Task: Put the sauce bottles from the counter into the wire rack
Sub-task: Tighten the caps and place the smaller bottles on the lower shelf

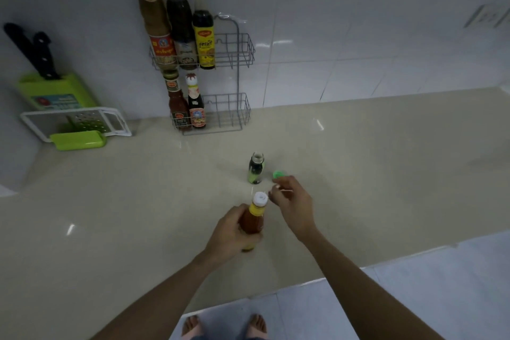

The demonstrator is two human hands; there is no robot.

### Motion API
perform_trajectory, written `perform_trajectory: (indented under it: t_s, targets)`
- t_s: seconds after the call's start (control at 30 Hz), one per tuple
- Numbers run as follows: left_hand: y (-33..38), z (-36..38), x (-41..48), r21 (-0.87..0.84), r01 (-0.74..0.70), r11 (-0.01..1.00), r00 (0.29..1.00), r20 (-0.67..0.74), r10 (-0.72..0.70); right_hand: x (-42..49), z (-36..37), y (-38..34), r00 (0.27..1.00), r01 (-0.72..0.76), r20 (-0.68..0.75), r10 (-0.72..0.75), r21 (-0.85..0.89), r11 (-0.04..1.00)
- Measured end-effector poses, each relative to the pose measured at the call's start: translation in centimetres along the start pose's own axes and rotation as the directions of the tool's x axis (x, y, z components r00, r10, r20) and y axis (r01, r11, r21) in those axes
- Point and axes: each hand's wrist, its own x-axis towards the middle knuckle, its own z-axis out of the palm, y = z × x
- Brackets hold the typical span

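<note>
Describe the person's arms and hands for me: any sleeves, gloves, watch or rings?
Both forearms are bare as far as the head view shows them; no sleeve edge appears in frame. The left hand and right hand wear no gloves. No watch, bracelet or band shows at either wrist. The picture is too dim and soft to rule out a thin ring.

I'm seeing the left hand (pixel 234 232) covering most of the orange sauce bottle (pixel 253 218); its label and base are staying out of sight. The right hand (pixel 292 201) is pinching something small and pale, too blurred for me to name. The green cap (pixel 277 174) is peeking out partly behind those fingers. The tallest bottle (pixel 153 14) in the wire rack (pixel 237 55) is getting cut by the top edge. Rack bottle labels are reading too small. Both forearms are running off the bottom edge.
</note>
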Motion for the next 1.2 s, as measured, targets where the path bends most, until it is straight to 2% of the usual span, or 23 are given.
perform_trajectory:
  t_s: [0.03,0.07,0.2,0.3,0.37,0.43,0.5,0.6,0.67,0.73,0.8,0.9,0.93,0.97,1.0,1.03,1.07,1.1,1.13,1.17,1.2]
  targets:
    - [0.2,0.0,0.0,-0.025,0.01,1.0,1.0,-0.026,-0.01,0.1,0.1,-2.0,0.998,-0.039,0.048,0.03,0.18,0.983]
    - [0.5,0.0,0.1,-0.052,0.024,0.998,0.998,-0.049,-0.027,0.1,0.1,-3.8,0.994,-0.058,0.109,0.028,0.28,0.958]
    - [2.9,-1.3,-0.1,-0.218,0.1,0.971,0.994,-0.031,-0.109,0.2,0.1,-7.3,0.959,-0.008,0.275,-0.071,0.278,0.961]
    - [4.9,-3.0,-0.4,-0.345,0.142,0.928,0.986,0.132,-0.102,1.0,-0.5,-8.9,0.937,-0.075,0.348,-0.04,0.31,0.948]
    - [5.8,-4.3,-0.6,-0.499,0.222,0.838,0.956,0.281,-0.085,1.6,-1.2,-10.5,0.905,-0.117,0.424,-0.03,0.317,0.941]
    - [6.4,-5.3,-0.9,-0.597,0.329,0.732,0.897,0.441,-0.044,2.2,-1.9,-12.1,0.851,-0.11,0.521,-0.065,0.299,0.948]
    - [7.0,-6.2,-1.0,-0.628,0.394,0.671,0.829,0.558,0.035,2.8,-2.6,-14.1,0.775,-0.042,0.622,-0.111,0.225,0.973]
    - [7.5,-7.5,-1.1,-0.652,0.454,0.607,0.74,0.656,0.151,3.7,-3.2,-16.7,0.669,0.098,0.735,-0.11,0.06,0.993]
    - [7.7,-8.6,-1.2,-0.645,0.477,0.597,0.683,0.7,0.211,3.7,-2.9,-17.7,0.636,0.244,0.759,-0.139,-0.027,0.969]
    - [7.8,-9.8,-1.4,-0.645,0.497,0.58,0.629,0.728,0.271,3.2,-2.2,-18.4,0.617,0.43,0.763,-0.194,-0.121,0.895]
    - [7.9,-10.7,-1.6,-0.643,0.521,0.562,0.58,0.749,0.319,2.3,-1.3,-18.7,0.595,0.603,0.758,-0.266,-0.202,0.772]
    - [8.5,-11.8,-2.2,-0.585,0.536,0.609,0.515,0.798,0.312,1.4,0.0,-18.5,0.539,0.825,0.71,-0.453,-0.336,0.455]
    - [8.7,-12.1,-2.4,-0.563,0.508,0.652,0.532,0.8,0.277,1.3,0.3,-18.6,0.534,0.84,0.688,-0.491,-0.369,0.397]
    - [9.0,-12.3,-2.5,-0.536,0.453,0.712,0.59,0.779,0.211,1.4,0.5,-18.6,0.552,0.832,0.669,-0.498,-0.408,0.374]
    - [9.2,-12.2,-2.4,-0.491,0.373,0.787,0.7,0.706,0.109,1.6,0.7,-18.7,0.606,0.795,0.641,-0.471,-0.476,0.377]
    - [9.5,-12.1,-2.4,-0.383,0.27,0.883,0.834,0.551,-0.016,1.8,0.9,-18.7,0.684,0.729,0.599,-0.415,-0.562,0.391]
    - [9.8,-11.9,-2.4,-0.199,0.17,0.965,0.946,0.308,-0.103,1.9,1.2,-18.6,0.768,0.64,0.549,-0.33,-0.665,0.385]
    - [9.8,-11.7,-2.3,0.042,0.119,0.992,0.991,0.051,-0.121,1.9,1.7,-18.3,0.838,0.545,0.482,-0.256,-0.751,0.372]
    - [9.7,-11.6,-2.2,0.257,0.11,0.96,0.989,-0.122,-0.081,1.6,2.3,-17.9,0.871,0.49,0.444,-0.208,-0.802,0.341]
    - [9.4,-11.7,-2.1,0.346,0.101,0.933,0.982,-0.188,-0.036,1.3,2.6,-17.7,0.883,0.47,0.442,-0.161,-0.826,0.312]
    - [9.1,-12.2,-2.0,0.314,0.074,0.947,0.991,-0.13,-0.035,1.0,2.7,-17.7,0.882,0.468,0.452,-0.129,-0.813,0.346]
